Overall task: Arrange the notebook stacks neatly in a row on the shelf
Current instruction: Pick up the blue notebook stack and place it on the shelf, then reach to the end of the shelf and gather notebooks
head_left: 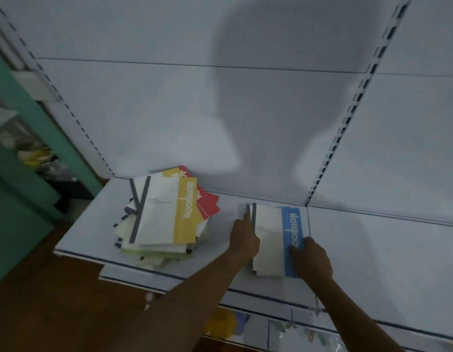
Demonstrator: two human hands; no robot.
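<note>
Two groups of notebooks lay on the white shelf (93, 224). The small stack (271, 240) sat right of centre, topped by a notebook with a blue band along its right side and a dark spine on the left; at least two notebooks showed there by their spines, the exact count unclear. The left hand (244, 237) pressed against the stack's left edge, fingers straight and pointing toward the far wall along the spines. The right hand (310, 257) rested on the blue band at the stack's near right corner, fingers bent down onto the cover; whether the thumb gripped the edge could not be told. So the stack lay between the two hands, touched by both. Well apart to the left sat the messy pile (164, 217), fanned and crooked, with a yellow-banded notebook uppermost, a red one jutting out behind it, and several pale ones beneath, too jumbled to count.
</note>
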